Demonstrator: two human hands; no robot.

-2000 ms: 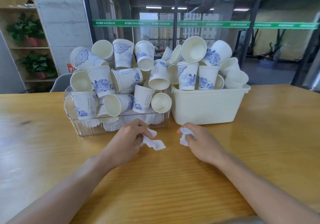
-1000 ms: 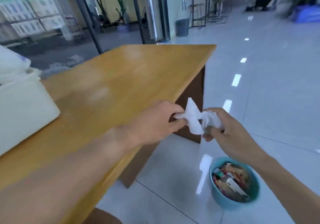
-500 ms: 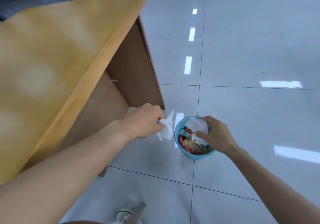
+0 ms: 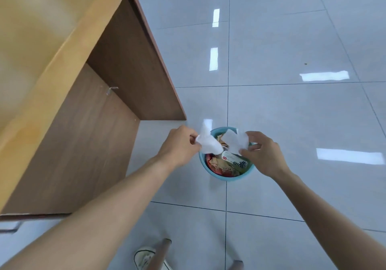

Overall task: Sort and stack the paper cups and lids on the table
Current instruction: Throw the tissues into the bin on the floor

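**Paper scraps held over the waste bin; cups and lids out of view**

The paper cups and lids of the task do not appear here; only an edge of the yellow wooden bench (image 4: 31, 40) shows, at 10 o'clock from the hands. As a judgement, such cups are light, thin-walled and easily crushed; take hold lightly around the wall near the rim.

The left hand (image 4: 179, 146) pinches a crumpled white paper scrap (image 4: 208, 142) between thumb and fingertips. The right hand (image 4: 263, 155), fingers partly curled, pinches a second white paper scrap (image 4: 235, 141). Both scraps hang directly above the round light-blue plastic waste bin (image 4: 224, 178), which stands on the grey tiled floor (image 4: 292, 113) and already contains wrappers.
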